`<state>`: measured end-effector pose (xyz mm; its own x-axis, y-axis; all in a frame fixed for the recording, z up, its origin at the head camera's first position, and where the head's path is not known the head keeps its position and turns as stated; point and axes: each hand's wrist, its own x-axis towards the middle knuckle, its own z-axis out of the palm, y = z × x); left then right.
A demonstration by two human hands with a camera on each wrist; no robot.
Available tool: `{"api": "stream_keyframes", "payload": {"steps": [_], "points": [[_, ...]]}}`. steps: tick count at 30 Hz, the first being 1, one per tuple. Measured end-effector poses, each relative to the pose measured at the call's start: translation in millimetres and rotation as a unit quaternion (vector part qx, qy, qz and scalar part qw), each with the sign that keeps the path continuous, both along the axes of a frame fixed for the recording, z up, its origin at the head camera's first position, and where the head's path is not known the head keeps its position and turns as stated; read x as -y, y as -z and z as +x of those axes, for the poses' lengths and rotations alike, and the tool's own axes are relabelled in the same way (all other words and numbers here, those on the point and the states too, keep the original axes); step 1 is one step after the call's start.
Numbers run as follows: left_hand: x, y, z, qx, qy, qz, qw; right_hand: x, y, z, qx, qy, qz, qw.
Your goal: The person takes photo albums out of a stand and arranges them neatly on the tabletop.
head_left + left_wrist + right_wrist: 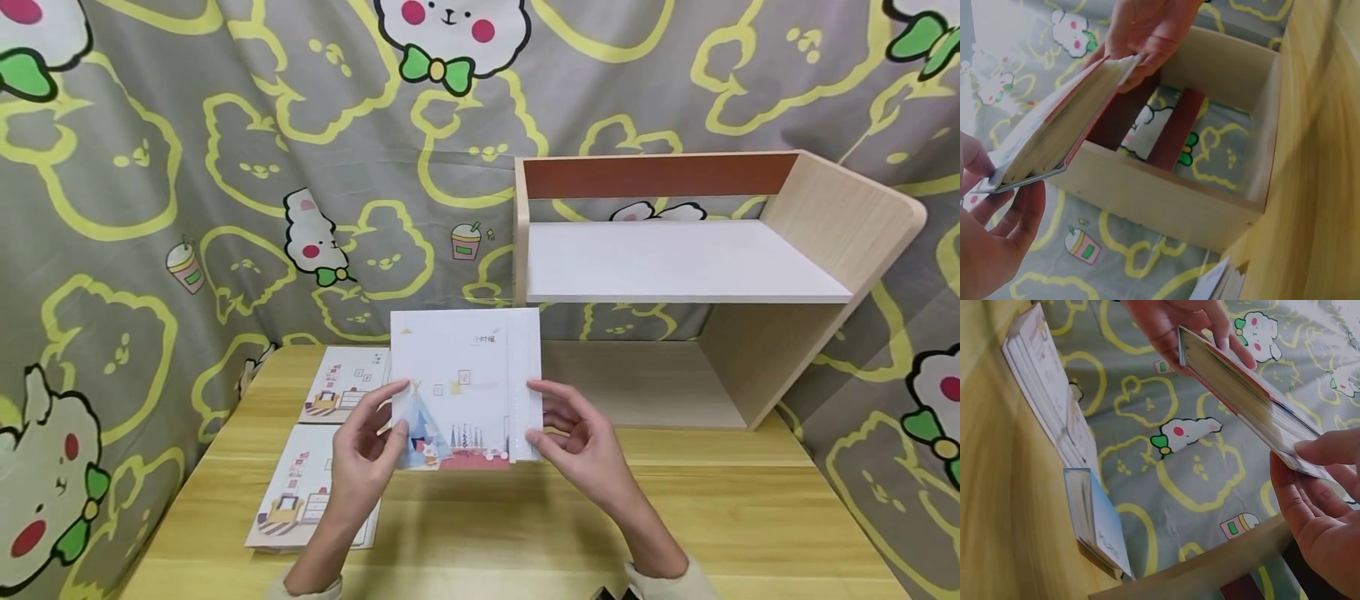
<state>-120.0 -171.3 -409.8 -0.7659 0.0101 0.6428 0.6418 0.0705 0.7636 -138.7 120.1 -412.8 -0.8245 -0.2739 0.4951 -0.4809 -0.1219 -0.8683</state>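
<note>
Between both hands, a square book [450,358] is held up above the table. Its white cover shows a blue tent and a pink rug. My left hand [363,454] pinches its left edge, thumb on the front and fingers behind. On the opposite edge, my right hand [588,446] grips it the same way. The wrist views show the thick page block [1060,128] from below, between covers with red edges. To the left, two white books [343,383] with armchair drawings lie on the table. A blue-edged book [1100,525] appears in the right wrist view.
A wooden shelf unit [832,242] with a white middle board [675,262] stands at the table's back right. The wooden table [720,517] extends beneath my hands. A grey cartoon-printed curtain [247,125] hangs behind and along both sides.
</note>
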Motion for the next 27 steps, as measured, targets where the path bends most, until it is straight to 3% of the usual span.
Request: {"api": "stream_keyframes", "payload": {"steps": [10, 27], "points": [[11.8, 5.0, 6.1, 0.062, -0.033, 0.000, 0.9975, 10.8, 6.3, -2.1, 0.016, -0.024, -0.007, 0.9996], [30.7, 19.5, 10.5, 0.109, -0.040, -0.005, 0.9932, 33.5, 20.7, -0.9, 0.065, -0.028, 0.000, 0.9975]]}}
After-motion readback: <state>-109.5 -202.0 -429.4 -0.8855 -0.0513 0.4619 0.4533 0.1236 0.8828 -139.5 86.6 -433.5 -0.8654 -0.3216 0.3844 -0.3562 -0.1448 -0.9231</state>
